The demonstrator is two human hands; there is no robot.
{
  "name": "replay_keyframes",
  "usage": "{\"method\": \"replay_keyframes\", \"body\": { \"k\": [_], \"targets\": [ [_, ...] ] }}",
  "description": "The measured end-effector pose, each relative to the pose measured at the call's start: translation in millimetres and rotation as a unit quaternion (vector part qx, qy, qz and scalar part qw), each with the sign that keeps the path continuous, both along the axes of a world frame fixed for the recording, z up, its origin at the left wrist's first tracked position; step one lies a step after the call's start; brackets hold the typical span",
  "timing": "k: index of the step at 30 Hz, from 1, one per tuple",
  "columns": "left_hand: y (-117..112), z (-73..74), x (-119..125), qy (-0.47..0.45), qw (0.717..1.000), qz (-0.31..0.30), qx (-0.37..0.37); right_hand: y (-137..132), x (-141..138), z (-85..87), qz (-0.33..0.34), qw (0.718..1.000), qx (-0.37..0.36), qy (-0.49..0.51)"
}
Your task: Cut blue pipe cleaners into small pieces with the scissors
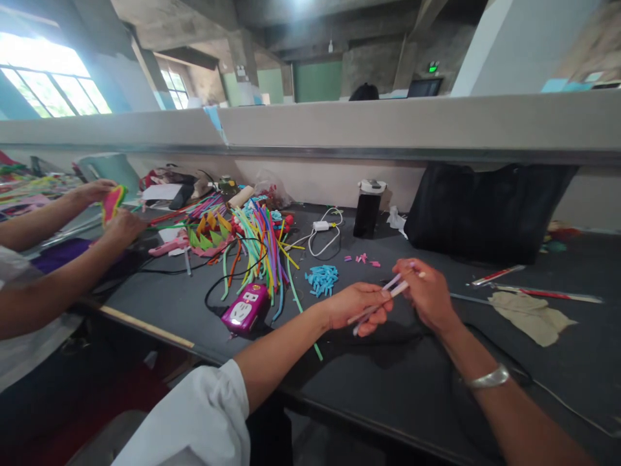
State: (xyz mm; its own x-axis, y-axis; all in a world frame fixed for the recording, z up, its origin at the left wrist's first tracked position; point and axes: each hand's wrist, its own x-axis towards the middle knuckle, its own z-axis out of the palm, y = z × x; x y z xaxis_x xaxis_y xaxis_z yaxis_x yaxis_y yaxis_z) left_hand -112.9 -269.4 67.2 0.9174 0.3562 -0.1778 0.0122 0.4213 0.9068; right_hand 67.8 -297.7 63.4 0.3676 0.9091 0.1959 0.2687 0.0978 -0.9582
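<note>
From the head camera, the person's two hands meet over the near middle of a dark table point(184, 304). The left hand point(361, 307) has its fingers curled closed round the near end of a pair of pale sticks point(395, 287), thumb on top. The right hand point(427, 291) pinches the far end of the same sticks between thumb and fingertips, with the other fingers folded in. The sticks slant up from near left to far right, held just above the table. A silver bracelet point(488, 377) sits on the right wrist.

Left of the hands lies a purple power strip point(245, 309) with a black cord. Beyond it a spread of coloured straws point(262, 243) fans out toward the far left. A small heap of blue pieces point(321, 279) lies just beyond the left hand, and a few pink bits point(361, 259) lie farther back. A white charger point(321, 226) with its looped cable and a black flask point(367, 208) stand near the far wall, and a black bag point(485, 210) rests to the right of the flask. A beige cloth point(531, 315) lies to the right of the hands.

At the far left another person's hands point(123, 226) work at a pink and green piece point(112, 202), well apart from the sticks.
</note>
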Motion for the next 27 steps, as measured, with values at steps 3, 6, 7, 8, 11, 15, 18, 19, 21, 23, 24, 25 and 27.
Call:
{"method": "replay_keyframes", "body": {
  "k": [3,6,7,8,11,15,18,19,21,23,24,25,27],
  "targets": [
    [0.1,2.7,-0.9,0.016,0.999,-0.013,0.036,5.5,20.0,2.4,-0.07,0.99,0.041,0.113],
    [0.6,3.1,-3.0,0.02,0.998,-0.016,0.058,8.6,33.0,3.8,-0.095,0.983,0.06,0.146],
    [1.5,3.1,-4.8,0.018,0.998,-0.017,0.064,9.0,38.0,4.2,-0.1,0.981,0.06,0.153],
    [2.9,3.1,-7.4,0.017,0.997,-0.019,0.07,9.0,44.5,4.7,-0.109,0.979,0.059,0.162],
    [10.7,4.2,-18.3,0.021,0.996,-0.034,0.078,7.1,73.4,7.4,-0.166,0.962,0.08,0.199],
    [23.3,5.6,-27.7,-0.06,0.995,0.056,0.059,3.2,92.7,12.5,-0.153,0.955,0.115,0.228],
    [29.8,5.8,-27.3,-0.123,0.979,0.155,0.042,1.5,61.7,10.9,-0.08,0.971,0.062,0.218],
    [31.7,6.5,-27.2,-0.141,0.971,0.19,0.043,0.7,46.0,8.8,-0.052,0.974,0.04,0.219],
    [35.7,10.9,-29.3,-0.179,0.947,0.265,0.041,-1.5,15.1,2.8,0.044,0.975,-0.031,0.213],
    [39.7,19.9,-36.1,-0.208,0.919,0.333,0.031,-4.3,-8.2,-4.5,0.113,0.971,-0.062,0.204],
    [41.0,25.9,-41.3,-0.214,0.907,0.36,0.029,-5.6,-16.0,-8.3,0.137,0.968,-0.077,0.198],
    [41.6,32.4,-47.5,-0.213,0.898,0.383,0.032,-6.6,-21.5,-11.9,0.152,0.966,-0.089,0.19],
    [39.8,44.3,-61.1,-0.186,0.891,0.41,0.06,-7.7,-27.9,-18.3,0.163,0.965,-0.115,0.17]
  ]
}}
